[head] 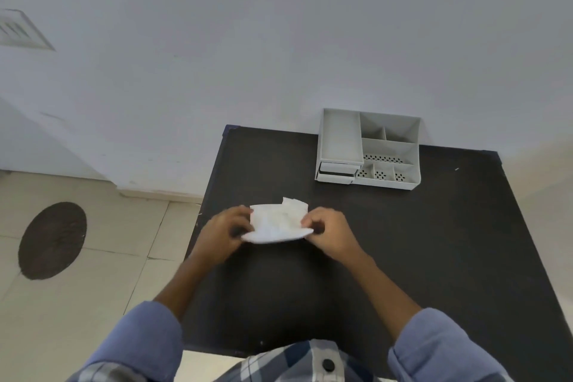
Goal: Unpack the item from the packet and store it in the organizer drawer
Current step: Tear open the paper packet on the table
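Observation:
A white packet (277, 224) is held just above the dark table (418, 242), left of its middle. My left hand (226, 231) grips the packet's left end and my right hand (327, 231) pinches its right end. A torn flap sticks up at the packet's top right corner. Its contents are hidden. The grey organizer (369, 149) stands at the table's far edge against the wall, with two small drawers (336, 172) stacked at its lower left; the drawers look pulled slightly forward.
The organizer has several open compartments, some with perforated floors. A pale wall rises behind the table. To the left lies a tiled floor with a dark round mat (52, 240). A wall vent (18, 29) sits at the upper left.

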